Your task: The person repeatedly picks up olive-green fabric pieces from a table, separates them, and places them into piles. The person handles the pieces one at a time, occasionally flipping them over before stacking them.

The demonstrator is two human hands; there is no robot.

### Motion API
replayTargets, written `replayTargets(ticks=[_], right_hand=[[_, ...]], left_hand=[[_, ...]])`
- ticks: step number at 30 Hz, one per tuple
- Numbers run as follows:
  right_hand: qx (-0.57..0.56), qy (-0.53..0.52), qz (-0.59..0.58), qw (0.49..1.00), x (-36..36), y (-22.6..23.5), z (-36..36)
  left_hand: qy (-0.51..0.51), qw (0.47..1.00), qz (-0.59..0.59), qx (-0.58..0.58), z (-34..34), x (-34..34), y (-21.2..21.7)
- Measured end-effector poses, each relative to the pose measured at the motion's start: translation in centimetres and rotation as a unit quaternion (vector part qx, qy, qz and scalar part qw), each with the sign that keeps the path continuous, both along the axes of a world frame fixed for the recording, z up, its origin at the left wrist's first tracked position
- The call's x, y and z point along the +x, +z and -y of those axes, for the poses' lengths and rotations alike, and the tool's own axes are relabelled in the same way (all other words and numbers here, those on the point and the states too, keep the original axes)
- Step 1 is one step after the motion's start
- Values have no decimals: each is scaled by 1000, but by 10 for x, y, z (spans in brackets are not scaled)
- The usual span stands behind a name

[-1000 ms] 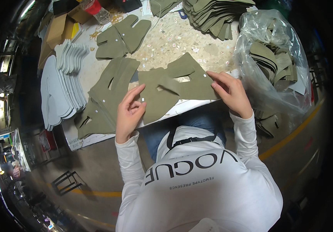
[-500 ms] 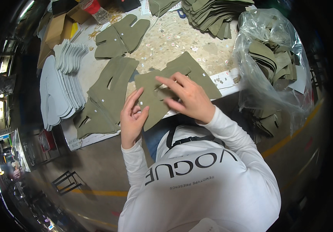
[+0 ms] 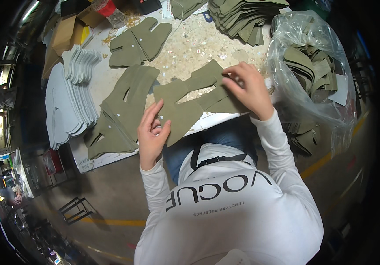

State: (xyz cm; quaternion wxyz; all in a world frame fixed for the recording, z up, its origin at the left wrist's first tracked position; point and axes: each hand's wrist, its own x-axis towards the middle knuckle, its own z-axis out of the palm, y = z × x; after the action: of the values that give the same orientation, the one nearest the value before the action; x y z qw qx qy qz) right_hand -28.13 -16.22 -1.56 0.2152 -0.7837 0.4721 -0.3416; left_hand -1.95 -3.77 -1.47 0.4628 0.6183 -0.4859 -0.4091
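Observation:
Olive-green cut fabric pieces (image 3: 176, 95) lie in front of me at the table's near edge, with a long gap between their two arms showing the tabletop. My left hand (image 3: 153, 134) rests at their left edge, thumb apart from the other fingers, holding nothing. Over their right end is my right hand (image 3: 249, 86), its fingers curved and the thumb apart from the index finger, with nothing seen between them. Just left of my left hand lies another olive piece with slits (image 3: 121, 106), bearing small white stickers. A similar olive pair (image 3: 141, 42) lies farther back.
Stacked pale grey cut pieces (image 3: 68, 99) stand at the table's left. Layered olive pieces (image 3: 243, 20) lie at the back, and a clear plastic bag (image 3: 282, 62) of olive pieces is at the right. A cardboard box (image 3: 66, 37) stands back left. Small labels litter the tabletop (image 3: 194, 48).
My right hand has moved right, from the middle of the olive pieces to their right end. The gap between the arms now shows wider. My left hand has stayed in place.

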Motion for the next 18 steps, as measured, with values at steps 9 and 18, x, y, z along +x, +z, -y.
replayTargets(ticks=[9, 18], right_hand=[[50, -24, 13, 998, 23, -15, 16], [36, 17, -28, 999, 3, -2, -5]], left_hand=[[29, 996, 77, -39, 8, -10, 6], [20, 992, 120, -33, 19, -8, 2]])
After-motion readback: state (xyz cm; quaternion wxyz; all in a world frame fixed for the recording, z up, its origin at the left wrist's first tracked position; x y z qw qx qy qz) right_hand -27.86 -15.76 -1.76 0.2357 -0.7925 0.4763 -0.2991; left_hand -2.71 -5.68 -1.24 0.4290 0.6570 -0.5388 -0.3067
